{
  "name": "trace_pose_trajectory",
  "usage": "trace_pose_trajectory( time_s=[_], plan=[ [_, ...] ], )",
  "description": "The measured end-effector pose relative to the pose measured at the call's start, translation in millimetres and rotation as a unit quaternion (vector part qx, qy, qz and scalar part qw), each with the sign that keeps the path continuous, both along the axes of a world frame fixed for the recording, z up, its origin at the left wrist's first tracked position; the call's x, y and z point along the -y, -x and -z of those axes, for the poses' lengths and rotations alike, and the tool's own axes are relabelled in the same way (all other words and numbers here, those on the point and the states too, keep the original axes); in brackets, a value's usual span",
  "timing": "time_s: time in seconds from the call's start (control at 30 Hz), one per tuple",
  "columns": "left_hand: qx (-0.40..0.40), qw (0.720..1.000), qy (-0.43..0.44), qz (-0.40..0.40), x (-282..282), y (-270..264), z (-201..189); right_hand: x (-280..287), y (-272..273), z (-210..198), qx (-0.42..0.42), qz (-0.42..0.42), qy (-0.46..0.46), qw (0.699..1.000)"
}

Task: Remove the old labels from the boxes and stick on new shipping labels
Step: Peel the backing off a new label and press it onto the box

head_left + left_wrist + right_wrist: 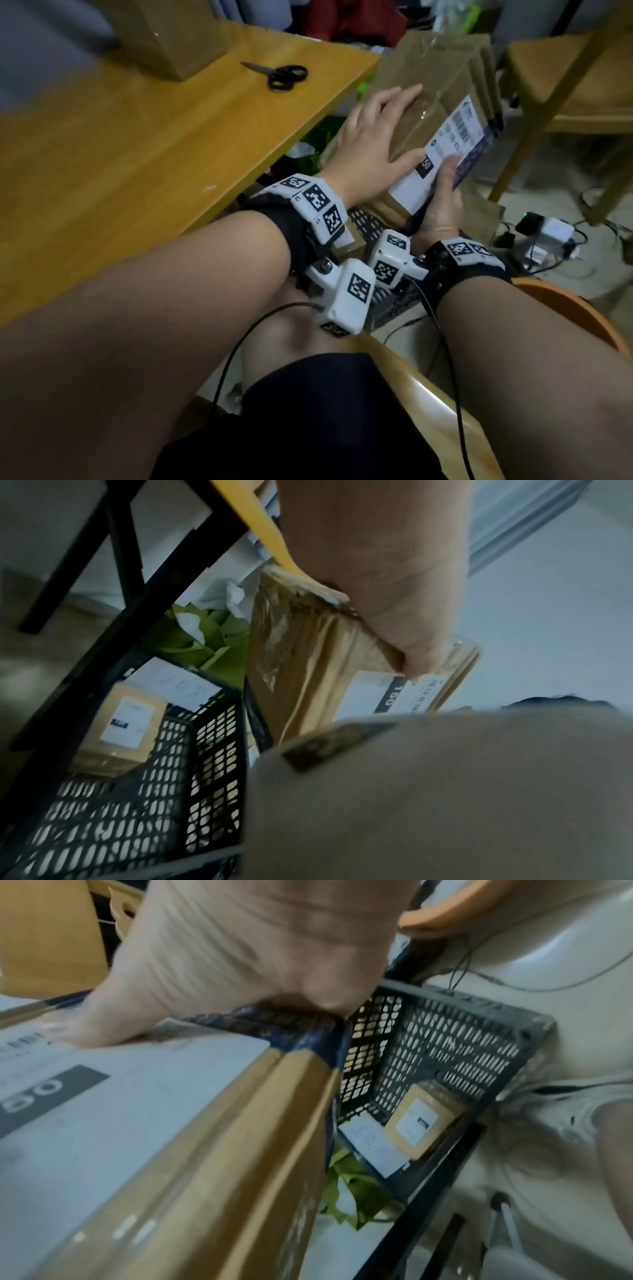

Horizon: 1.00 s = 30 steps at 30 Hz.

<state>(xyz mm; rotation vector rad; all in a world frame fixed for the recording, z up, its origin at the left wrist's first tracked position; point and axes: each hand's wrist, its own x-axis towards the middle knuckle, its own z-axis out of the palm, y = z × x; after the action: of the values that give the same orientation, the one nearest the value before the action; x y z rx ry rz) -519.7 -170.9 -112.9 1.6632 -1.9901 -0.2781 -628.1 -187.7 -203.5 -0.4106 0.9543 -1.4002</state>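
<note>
The box [435,113] sits right of centre in the head view, held tilted above a black crate [370,222] just off the edge of the yellow table [137,154]. It looks like stiff cardboard wrapped in clear tape, so I'd judge the faces slick and the corners the surest place to hold — light enough, it seems, for two hands to turn freely. A white label [442,150] with barcodes covers its near face (whether old or new I can't tell).

The left hand [373,137] lies nearly flat on the box's top face, fingers spread and straight, pressing down and steadying it. The right hand [442,202] grips the box's near lower edge — thumb up over the label, the fingers curled underneath, with a dark blue sheet pinched against the edge.

Inside the crate, low in the left wrist view, another box [120,723] already carries a white label. Scissors [281,75] lie on the table toward the upper left, well apart from both hands.
</note>
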Motion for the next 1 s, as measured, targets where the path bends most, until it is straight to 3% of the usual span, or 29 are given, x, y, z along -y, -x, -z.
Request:
trace_pose_trajectory(
  time_s=[0.27,0.53,0.67,0.83,1.0],
  plan=[
    [-0.038,0.995,-0.096,-0.008,36.9,9.3,80.2,29.0,32.6,71.8,-0.085,-0.007,-0.097,0.992],
    [-0.072,0.974,-0.206,-0.058,102.5,-2.2,167.6,87.5,34.4,147.2,-0.238,-0.023,-0.168,0.956],
    [-0.149,0.941,-0.283,-0.109,130.9,-19.5,208.2,117.1,23.6,183.0,-0.278,-0.048,-0.181,0.942],
    [-0.211,0.905,-0.352,-0.109,156.8,-39.0,259.7,135.1,19.9,224.2,-0.281,-0.155,-0.175,0.931],
    [-0.276,0.873,-0.392,-0.089,167.5,-40.3,291.3,150.1,31.5,256.9,-0.312,-0.150,-0.176,0.921]
  ],
)
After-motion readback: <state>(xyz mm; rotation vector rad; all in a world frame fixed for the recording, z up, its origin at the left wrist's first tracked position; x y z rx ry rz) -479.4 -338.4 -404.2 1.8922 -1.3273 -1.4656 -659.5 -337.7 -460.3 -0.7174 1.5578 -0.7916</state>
